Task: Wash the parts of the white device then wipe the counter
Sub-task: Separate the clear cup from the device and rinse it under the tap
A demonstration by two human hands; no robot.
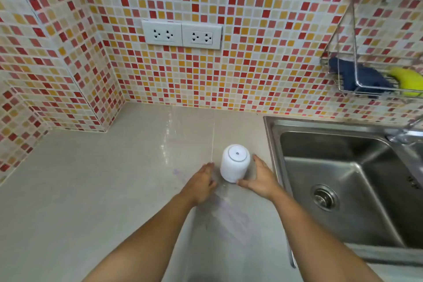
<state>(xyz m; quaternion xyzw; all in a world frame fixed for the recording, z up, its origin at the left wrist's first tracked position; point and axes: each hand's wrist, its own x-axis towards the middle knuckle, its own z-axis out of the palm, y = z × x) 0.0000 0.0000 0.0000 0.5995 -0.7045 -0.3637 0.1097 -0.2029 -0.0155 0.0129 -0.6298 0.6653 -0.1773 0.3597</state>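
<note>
White plastic, round and tall -- the device [234, 162] stands straight up on the worktop [91, 190]. It is close to the worktop's right edge, where the sink [273, 142] begins. Its top, with a ring and a little hole, faces up, so its long side runs up and down.

Both hands reach out to it, one on each side, and the device is just past them, in between. The right hand [258, 181] is nearer. Its fingers lie straight along the right side of the device, and its thumb sits at the bottom edge and looks like it is touching. The left hand [203, 181] is flat and loose, just beside the left side, with a small gap. Neither hand is gripping anything.

I think the job is only starting -- no part is off and nothing is in the sink. Both hands would have to close in from the sides to lift the device or take it apart. The sink is on the right, so that way is short.

A blue cloth [364, 76] waits in the wire rack [354, 30] on the wall.
</note>
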